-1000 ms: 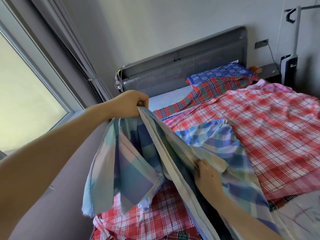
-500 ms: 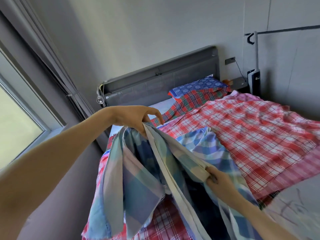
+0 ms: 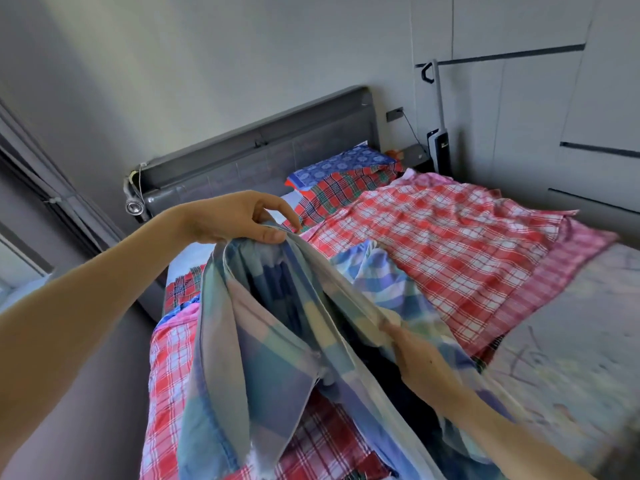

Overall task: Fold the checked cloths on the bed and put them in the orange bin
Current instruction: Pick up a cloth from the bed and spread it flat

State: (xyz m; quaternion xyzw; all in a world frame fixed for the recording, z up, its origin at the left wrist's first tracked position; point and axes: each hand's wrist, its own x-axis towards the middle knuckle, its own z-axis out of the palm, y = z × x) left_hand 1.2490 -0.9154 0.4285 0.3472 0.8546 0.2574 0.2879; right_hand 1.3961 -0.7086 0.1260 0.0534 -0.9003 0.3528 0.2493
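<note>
A blue, pale green and pink checked cloth (image 3: 263, 344) hangs lifted over the bed's near left part. My left hand (image 3: 239, 220) pinches its top edge between thumb and fingers, held high near the headboard. My right hand (image 3: 412, 351) grips the same edge lower down, to the right, and is blurred. A large red and white checked cloth (image 3: 446, 237) lies spread across the bed. Another red checked cloth (image 3: 169, 368) lies under the lifted one, and a red and green checked one (image 3: 339, 192) lies by the pillow. The orange bin is not in view.
The grey headboard (image 3: 256, 157) stands against the wall, with a blue patterned pillow (image 3: 343, 164) in front of it. A nightstand and an upright white appliance (image 3: 438, 150) stand at the far right. Bare grey bedding (image 3: 571, 341) shows at the right. Curtains hang at the left.
The camera has turned right and upward. My left hand's fingers have loosened into a thumb-and-finger pinch on the cloth's edge. My right hand has slid lower along that edge.
</note>
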